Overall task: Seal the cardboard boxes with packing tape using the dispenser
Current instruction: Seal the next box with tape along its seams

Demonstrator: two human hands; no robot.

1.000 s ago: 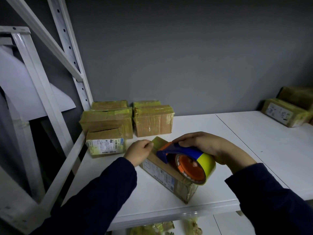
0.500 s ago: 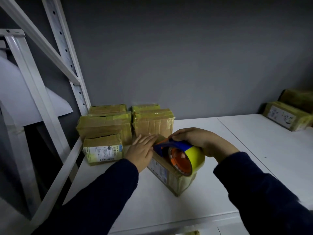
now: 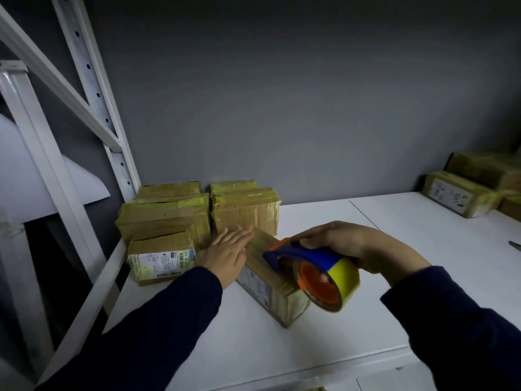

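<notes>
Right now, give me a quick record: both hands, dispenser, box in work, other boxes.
left hand: flat, fingers straight, on the far end of the box
right hand: grips the dispenser
dispenser: nose on the box top, yellow roll over the near end
box: lies on the white shelf
stack: taped boxes, back left by the wall
far boxes: at the right edge

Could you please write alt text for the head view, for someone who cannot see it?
A person's right hand holds a tape dispenser over a cardboard box on a white shelf, while the left hand lies flat on its far end. Taped boxes sit behind.
</notes>
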